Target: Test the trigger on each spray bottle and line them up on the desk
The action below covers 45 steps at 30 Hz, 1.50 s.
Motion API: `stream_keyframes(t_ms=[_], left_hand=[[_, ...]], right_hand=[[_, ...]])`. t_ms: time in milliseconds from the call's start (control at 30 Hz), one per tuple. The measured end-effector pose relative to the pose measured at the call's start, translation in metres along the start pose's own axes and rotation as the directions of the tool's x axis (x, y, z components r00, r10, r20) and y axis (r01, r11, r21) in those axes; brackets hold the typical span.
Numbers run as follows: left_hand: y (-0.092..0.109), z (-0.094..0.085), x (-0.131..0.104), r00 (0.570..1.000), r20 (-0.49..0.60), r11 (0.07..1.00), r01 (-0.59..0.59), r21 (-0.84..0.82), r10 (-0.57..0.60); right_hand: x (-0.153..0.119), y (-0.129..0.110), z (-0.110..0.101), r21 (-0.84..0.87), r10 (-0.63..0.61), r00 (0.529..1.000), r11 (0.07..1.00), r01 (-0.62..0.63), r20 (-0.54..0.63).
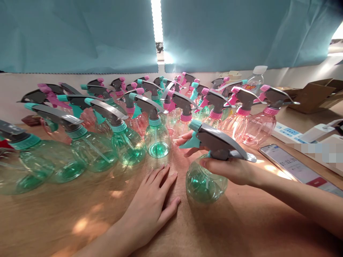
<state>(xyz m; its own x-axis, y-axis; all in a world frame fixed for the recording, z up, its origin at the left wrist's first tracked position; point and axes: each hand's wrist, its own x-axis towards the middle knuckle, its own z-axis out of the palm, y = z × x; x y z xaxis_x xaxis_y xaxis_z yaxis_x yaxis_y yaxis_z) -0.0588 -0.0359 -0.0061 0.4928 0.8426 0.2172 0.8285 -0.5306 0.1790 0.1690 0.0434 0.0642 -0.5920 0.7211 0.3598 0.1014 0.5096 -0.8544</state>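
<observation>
A green see-through spray bottle (pixel 206 184) with a grey and teal trigger head is in my right hand (pixel 227 167). The thumb lies along the near side of its neck, and the other fingers reach behind it, partly hidden. My left hand (pixel 155 194) rests palm down on the wooden table (pixel 107 221), fingers stretched out, holding nothing. Just beyond its fingertips stands another green spray bottle (pixel 158 139). More green spray bottles line the left side, among them one (pixel 128 144) with a teal collar.
Pink spray bottles (pixel 258 123) and green ones crowd the back of the table. At the right lie a phone (pixel 297 164) showing a timer and a white power strip (pixel 291 132). Behind these are a cardboard box (pixel 313 98) and a clear drink bottle (pixel 255 80). Blue-green cloth (pixel 80 35) hangs behind.
</observation>
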Motion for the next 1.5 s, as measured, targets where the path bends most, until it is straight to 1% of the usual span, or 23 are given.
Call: stream_keyframes(t_ms=[167,233,367,533,733,900,1067,1267,1400,1500], left_hand=[[0.0019,-0.0056,0.0029,0.998,0.061,1.000,0.015,0.003,-0.015],[0.0018,-0.0059,0.0031,0.998,0.056,1.000,0.017,0.000,-0.016],[0.0019,-0.0059,0.0031,0.999,0.045,1.000,0.014,-0.003,-0.014],[0.0035,-0.0089,0.0038,0.995,0.092,1.000,0.025,-0.004,-0.025],[0.0037,-0.0076,0.0030,0.998,0.053,1.000,0.018,-0.022,-0.017],[0.0042,-0.0078,0.0037,0.998,0.064,1.000,0.022,-0.021,-0.021],[0.0048,-0.0089,0.0040,0.996,0.086,1.000,0.022,-0.010,-0.021],[0.0041,-0.0083,0.0034,0.997,0.066,1.000,0.027,-0.016,-0.026],[0.0036,-0.0070,0.0032,0.998,0.053,1.000,0.021,-0.020,-0.020],[0.0037,-0.0071,0.0040,0.997,0.072,1.000,0.024,-0.015,-0.023]], right_hand=[[0.0011,0.0002,0.0011,0.013,-0.003,1.000,1.000,0.003,-0.002],[0.0021,-0.0014,0.0014,0.017,-0.016,1.000,1.000,0.016,-0.010],[0.0040,-0.0049,0.0019,0.006,-0.004,1.000,1.000,0.004,-0.022],[0.0035,-0.0035,0.0020,0.000,-0.009,1.000,1.000,0.009,-0.008],[0.0015,0.0000,0.0007,0.027,-0.018,1.000,0.999,0.018,-0.008],[0.0019,-0.0003,-0.0011,0.015,0.003,1.000,1.000,-0.003,0.018],[0.0032,-0.0063,-0.0015,-0.029,0.039,0.998,0.999,-0.038,0.047],[0.0025,-0.0057,-0.0035,0.026,0.024,0.999,0.999,-0.025,0.036],[0.0028,-0.0043,-0.0049,-0.016,0.060,0.997,0.998,-0.060,0.044],[0.0022,-0.0040,-0.0055,-0.051,0.034,0.999,0.998,-0.033,0.019]])
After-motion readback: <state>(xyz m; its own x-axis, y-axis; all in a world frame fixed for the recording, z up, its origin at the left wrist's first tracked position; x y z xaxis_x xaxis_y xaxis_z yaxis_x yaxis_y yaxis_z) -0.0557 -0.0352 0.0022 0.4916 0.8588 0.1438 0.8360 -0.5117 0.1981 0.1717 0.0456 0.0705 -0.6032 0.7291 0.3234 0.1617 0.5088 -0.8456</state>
